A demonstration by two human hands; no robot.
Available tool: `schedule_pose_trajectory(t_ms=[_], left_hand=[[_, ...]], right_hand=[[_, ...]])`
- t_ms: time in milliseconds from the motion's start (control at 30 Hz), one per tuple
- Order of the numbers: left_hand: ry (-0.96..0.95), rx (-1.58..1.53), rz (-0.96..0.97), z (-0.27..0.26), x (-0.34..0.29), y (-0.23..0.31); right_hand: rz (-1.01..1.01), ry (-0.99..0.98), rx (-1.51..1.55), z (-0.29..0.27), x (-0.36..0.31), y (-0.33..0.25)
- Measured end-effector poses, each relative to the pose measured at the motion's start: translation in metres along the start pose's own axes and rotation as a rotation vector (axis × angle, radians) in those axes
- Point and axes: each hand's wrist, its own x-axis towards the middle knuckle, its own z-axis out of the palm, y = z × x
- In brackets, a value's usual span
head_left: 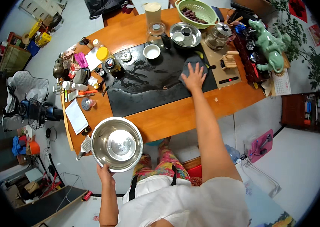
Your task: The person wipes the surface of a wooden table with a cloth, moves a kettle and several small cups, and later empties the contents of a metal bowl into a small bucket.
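A polished steel bowl (117, 144) is gleaming; the dark grey cloth (192, 68) is looking soft and matt on a glossy wet black tray (148, 87), amid the smooth orange wooden worktop (175, 117).

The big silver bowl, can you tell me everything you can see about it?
The steel bowl is round, deep and shiny, like polished metal, with a thin rolled rim and a flat bottom that gleams with reflected light. It looks empty. The left hand grips its near rim and holds it in the air, a little tilted, at the near edge of the wooden table. Nothing else touches it.
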Motion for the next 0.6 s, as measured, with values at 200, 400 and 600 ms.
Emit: schedule_pose_trajectory(t_ms=[200,400,600], left_hand=[[0.092,-0.027,-0.004,-0.001,-0.003,-0.002],[0.090,-0.062,0.035,0.019,-0.012,0.020],[0.076,-0.026,0.070,0.022,-0.009,0.023]], right_hand=[[-0.115,0.121,-0.047,0.017,0.007,-0.042],[-0.489,0.059,0.192,0.057,-0.070,-0.117],[-0.516,0.000,0.177,0.063,-0.051,-0.199]])
